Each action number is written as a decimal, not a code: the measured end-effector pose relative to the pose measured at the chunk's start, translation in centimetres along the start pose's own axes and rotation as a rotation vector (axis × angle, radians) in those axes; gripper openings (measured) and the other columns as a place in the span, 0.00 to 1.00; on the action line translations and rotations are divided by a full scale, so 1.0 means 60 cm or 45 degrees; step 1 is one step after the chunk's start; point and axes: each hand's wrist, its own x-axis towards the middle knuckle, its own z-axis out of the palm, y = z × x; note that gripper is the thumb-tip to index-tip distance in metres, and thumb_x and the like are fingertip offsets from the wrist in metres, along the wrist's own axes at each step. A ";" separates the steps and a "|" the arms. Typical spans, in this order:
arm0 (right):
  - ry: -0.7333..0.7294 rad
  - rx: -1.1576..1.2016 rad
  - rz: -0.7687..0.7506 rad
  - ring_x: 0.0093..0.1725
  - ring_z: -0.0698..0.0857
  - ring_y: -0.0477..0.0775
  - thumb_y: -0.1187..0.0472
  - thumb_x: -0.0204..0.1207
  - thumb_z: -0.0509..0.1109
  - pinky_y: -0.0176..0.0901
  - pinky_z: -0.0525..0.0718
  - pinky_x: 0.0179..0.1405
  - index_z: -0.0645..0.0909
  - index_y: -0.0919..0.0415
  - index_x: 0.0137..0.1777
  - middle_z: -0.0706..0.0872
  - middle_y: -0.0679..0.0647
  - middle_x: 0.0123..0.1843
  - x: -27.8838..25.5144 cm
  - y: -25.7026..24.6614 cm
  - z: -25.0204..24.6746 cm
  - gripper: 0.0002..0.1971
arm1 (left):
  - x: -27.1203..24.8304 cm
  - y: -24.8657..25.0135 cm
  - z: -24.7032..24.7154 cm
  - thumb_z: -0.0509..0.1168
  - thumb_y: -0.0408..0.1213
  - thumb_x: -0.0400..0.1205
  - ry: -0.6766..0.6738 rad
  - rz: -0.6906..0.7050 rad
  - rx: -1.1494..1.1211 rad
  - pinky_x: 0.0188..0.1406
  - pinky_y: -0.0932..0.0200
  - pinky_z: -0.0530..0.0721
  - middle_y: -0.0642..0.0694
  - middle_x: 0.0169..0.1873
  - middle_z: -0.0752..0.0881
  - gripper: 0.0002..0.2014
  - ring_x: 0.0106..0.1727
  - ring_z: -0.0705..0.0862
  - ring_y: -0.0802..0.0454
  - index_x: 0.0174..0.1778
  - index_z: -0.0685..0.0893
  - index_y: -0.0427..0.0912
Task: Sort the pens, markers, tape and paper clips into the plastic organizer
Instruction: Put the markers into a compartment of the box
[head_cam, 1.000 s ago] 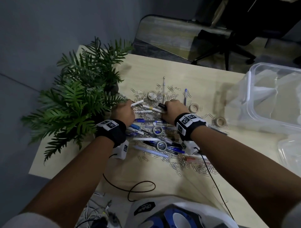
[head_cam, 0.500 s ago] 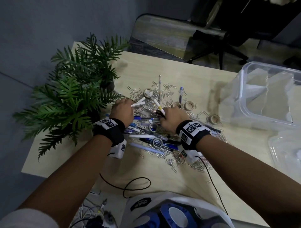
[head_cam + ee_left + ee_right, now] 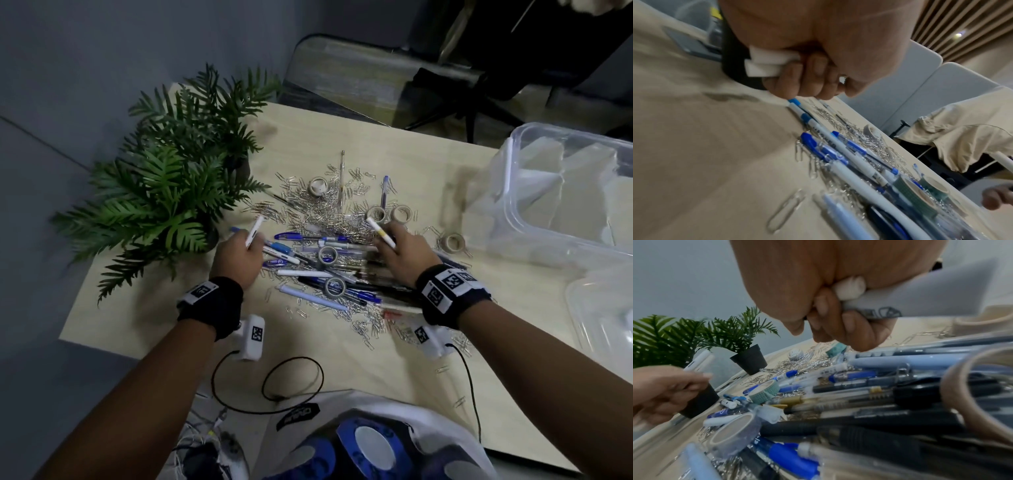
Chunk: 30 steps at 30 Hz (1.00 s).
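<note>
Markers (image 3: 254,231) gripped in left hand (image 3: 236,257), above pens (image 3: 318,274)

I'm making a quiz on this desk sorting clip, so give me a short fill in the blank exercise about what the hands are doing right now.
1. The left hand holds white ____.
2. The right hand has its grip on a white marker with a ____ band.
3. The plastic organizer stands at the table's ____ side.
4. The potted plant has ____ leaves.

Missing words: markers; yellow; right; green
</note>
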 end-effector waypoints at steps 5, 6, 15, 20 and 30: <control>0.000 -0.046 0.011 0.36 0.81 0.61 0.54 0.86 0.59 0.47 0.76 0.36 0.72 0.60 0.55 0.83 0.58 0.39 -0.014 0.018 -0.003 0.09 | -0.009 -0.054 0.005 0.59 0.43 0.86 0.021 -0.158 -0.077 0.49 0.47 0.82 0.32 0.45 0.87 0.13 0.49 0.84 0.32 0.51 0.84 0.38; 0.001 -0.059 -0.002 0.37 0.81 0.61 0.56 0.86 0.60 0.47 0.75 0.37 0.72 0.60 0.54 0.82 0.57 0.40 -0.016 0.017 -0.001 0.08 | -0.011 -0.060 0.005 0.59 0.43 0.86 0.027 -0.184 -0.092 0.51 0.47 0.82 0.32 0.48 0.87 0.13 0.51 0.84 0.32 0.53 0.85 0.39; -0.036 -0.147 0.081 0.43 0.84 0.63 0.58 0.82 0.63 0.54 0.84 0.44 0.74 0.56 0.55 0.86 0.60 0.46 -0.038 0.009 0.003 0.05 | -0.018 -0.041 0.004 0.58 0.40 0.84 -0.109 -0.042 0.000 0.55 0.47 0.84 0.37 0.53 0.85 0.19 0.50 0.84 0.34 0.72 0.78 0.55; 0.007 -0.115 0.200 0.41 0.79 0.59 0.63 0.81 0.62 0.45 0.74 0.40 0.77 0.60 0.61 0.84 0.59 0.45 -0.059 0.041 -0.015 0.10 | -0.031 -0.041 0.011 0.61 0.40 0.84 -0.112 0.036 0.092 0.56 0.43 0.85 0.38 0.51 0.88 0.14 0.54 0.84 0.35 0.63 0.85 0.47; 0.045 -0.096 0.208 0.46 0.84 0.66 0.55 0.84 0.62 0.48 0.77 0.39 0.80 0.60 0.59 0.87 0.62 0.47 -0.082 0.078 -0.020 0.11 | -0.032 -0.036 -0.003 0.69 0.43 0.79 -0.009 0.138 0.291 0.49 0.49 0.84 0.43 0.49 0.80 0.07 0.46 0.82 0.41 0.51 0.88 0.47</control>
